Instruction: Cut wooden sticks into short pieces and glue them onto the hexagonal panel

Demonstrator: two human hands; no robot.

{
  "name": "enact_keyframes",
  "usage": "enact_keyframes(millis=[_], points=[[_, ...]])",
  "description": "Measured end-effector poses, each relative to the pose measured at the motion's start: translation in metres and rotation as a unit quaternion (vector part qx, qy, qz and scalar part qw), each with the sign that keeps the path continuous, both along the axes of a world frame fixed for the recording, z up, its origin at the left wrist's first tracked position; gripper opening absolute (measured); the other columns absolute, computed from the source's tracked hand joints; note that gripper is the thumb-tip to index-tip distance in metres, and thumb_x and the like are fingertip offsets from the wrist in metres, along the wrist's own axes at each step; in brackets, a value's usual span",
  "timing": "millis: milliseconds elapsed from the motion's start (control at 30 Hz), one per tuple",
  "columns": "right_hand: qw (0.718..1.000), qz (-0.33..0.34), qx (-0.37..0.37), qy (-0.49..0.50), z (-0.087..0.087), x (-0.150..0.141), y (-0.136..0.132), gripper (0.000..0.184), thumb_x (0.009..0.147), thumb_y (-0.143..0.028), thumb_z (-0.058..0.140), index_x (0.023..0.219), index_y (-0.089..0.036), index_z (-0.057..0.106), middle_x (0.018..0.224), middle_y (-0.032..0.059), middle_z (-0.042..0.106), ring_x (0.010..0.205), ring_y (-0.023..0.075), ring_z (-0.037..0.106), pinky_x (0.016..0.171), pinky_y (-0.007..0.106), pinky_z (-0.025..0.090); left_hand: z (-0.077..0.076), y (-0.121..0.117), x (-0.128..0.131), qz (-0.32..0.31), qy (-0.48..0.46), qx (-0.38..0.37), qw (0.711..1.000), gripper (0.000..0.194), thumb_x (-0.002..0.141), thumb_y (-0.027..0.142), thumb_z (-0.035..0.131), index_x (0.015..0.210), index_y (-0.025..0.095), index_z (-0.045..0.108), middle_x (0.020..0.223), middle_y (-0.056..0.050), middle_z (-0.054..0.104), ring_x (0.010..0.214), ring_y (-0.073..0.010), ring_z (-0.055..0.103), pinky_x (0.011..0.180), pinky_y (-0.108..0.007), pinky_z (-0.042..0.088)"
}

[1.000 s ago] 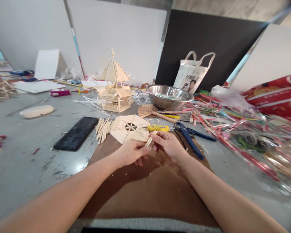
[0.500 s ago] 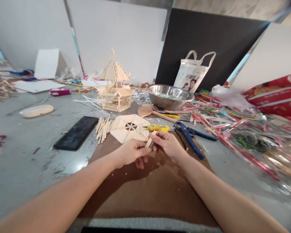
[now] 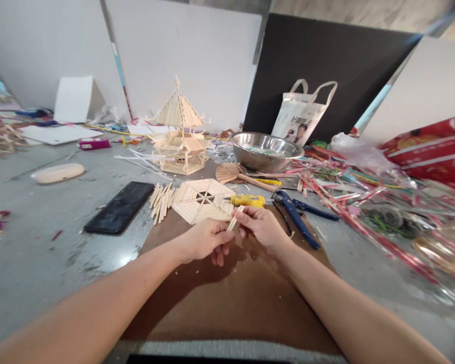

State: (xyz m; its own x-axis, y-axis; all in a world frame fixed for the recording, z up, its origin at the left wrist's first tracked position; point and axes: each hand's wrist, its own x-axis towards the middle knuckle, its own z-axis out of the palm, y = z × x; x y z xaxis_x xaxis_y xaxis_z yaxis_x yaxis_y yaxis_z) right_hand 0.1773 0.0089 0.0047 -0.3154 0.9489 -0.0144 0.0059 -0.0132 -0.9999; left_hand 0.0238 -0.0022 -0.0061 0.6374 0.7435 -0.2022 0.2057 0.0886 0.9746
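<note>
Between my fingertips is a small bundle of short wooden sticks (image 3: 235,218), tilted up to the right. My left hand (image 3: 208,240) pinches its lower end, with the other fingers curled beneath. The upper end is gripped by the thumb and fingers of my right hand (image 3: 261,225). Just beyond lies a flat hexagonal panel of sticks (image 3: 185,199), with a yellow-handled knife or cutter (image 3: 248,200) over its right edge. Loose sticks (image 3: 160,203) are heaped at its left. Both hands hover over a brown board (image 3: 227,303).
A stick-built pagoda model (image 3: 181,146) stands at the back, left of a steel bowl (image 3: 267,151). A black phone (image 3: 119,208) lies on the left, blue-handled pliers or cutters (image 3: 298,217) on the right. Tangled strips and wrappers (image 3: 364,202) cover the table's right side.
Both hands stay almost in place with the sticks between them. The fingers have shifted only slightly; nothing else has visibly moved.
</note>
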Motion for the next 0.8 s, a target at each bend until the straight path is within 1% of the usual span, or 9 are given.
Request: enact_keyframes(millis=[133,267,400,533,800], points=[[1.0,0.002,-0.001,0.005,-0.0002,0.0002,0.0,0.024,0.067,-0.036,0.057,0.062,-0.014,0.053,0.041,-0.0055,0.046,0.036,0.004,0.038,0.039,0.018,0.026,0.0004,-0.0006,0.0006,0.007,-0.007,-0.003,1.0,0.028,0.073,0.041,0.043,0.068,0.014,0.044,0.054,0.003,0.048,0.036,-0.0066,0.05,0.035,-0.016,0.038],[1.0,0.011,-0.001,0.027,0.0009,0.0004,-0.0008,0.022,0.067,-0.035,0.057,0.065,-0.014,0.054,0.046,-0.0043,0.049,0.038,0.0042,0.04,0.039,0.018,0.027,0.0024,-0.0015,0.0009,0.017,-0.013,-0.013,1.0,0.024,0.073,0.037,0.045,0.072,0.013,0.047,0.055,0.003,0.049,0.037,-0.0071,0.05,0.036,-0.017,0.039],[0.999,0.013,-0.006,0.043,0.0024,0.0007,-0.001,0.021,0.066,-0.035,0.058,0.067,-0.014,0.055,0.048,-0.0037,0.05,0.039,0.0043,0.039,0.04,0.018,0.027,0.0038,-0.0022,0.0004,0.003,-0.029,-0.024,0.999,0.024,0.072,0.035,0.047,0.079,0.013,0.05,0.058,0.002,0.05,0.04,-0.0072,0.051,0.039,-0.019,0.04],[0.999,0.012,-0.012,0.045,0.003,0.0017,-0.0003,0.022,0.064,-0.035,0.059,0.068,-0.014,0.056,0.047,-0.0039,0.05,0.038,0.0046,0.038,0.04,0.019,0.026,0.0043,-0.0019,-0.0011,-0.018,-0.047,-0.039,0.998,0.028,0.07,0.035,0.05,0.089,0.015,0.05,0.063,0.001,0.052,0.043,-0.0078,0.053,0.04,-0.02,0.041],[0.999,0.003,-0.007,0.048,0.0027,0.0031,0.0009,0.021,0.066,-0.035,0.057,0.069,-0.014,0.057,0.049,-0.0036,0.051,0.038,0.0046,0.039,0.041,0.019,0.027,0.0059,-0.0011,-0.0028,-0.022,-0.039,-0.055,0.997,0.029,0.07,0.035,0.05,0.092,0.015,0.05,0.066,0.0,0.055,0.044,-0.0082,0.053,0.042,-0.021,0.041]])
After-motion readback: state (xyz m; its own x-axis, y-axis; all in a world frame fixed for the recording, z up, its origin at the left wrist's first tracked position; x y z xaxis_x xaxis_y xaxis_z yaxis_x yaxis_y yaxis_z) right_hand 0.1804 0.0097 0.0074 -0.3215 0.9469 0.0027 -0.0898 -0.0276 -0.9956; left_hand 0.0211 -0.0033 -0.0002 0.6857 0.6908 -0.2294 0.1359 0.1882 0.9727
